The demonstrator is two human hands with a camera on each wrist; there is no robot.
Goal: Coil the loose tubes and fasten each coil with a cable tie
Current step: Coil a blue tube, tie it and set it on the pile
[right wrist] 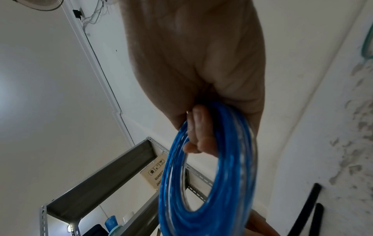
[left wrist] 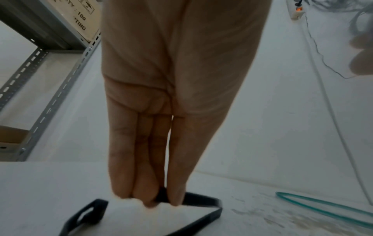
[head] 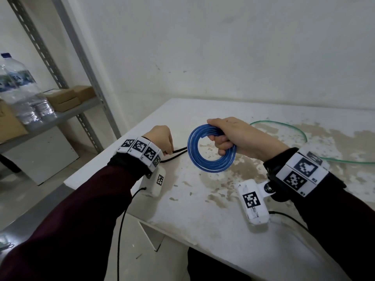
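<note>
While gripped by right hand (head: 235,136), blue coil (head: 211,152) upright; left hand (head: 160,138) pinching black tie (head: 178,151).

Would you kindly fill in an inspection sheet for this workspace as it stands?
Surface: white table with brownish worn patches.
Job's things: coiled blue plastic tube, untied; loose green tube on the table; black cable ties.
Clutter: nothing seen.
Grippers: right hand grips the blue coil off the table; left hand pinches a black tie.
Cables: thin black leads from the wrist cameras.
Surroundings: grey metal shelf with water bottles and cardboard boxes; white wall.
</note>
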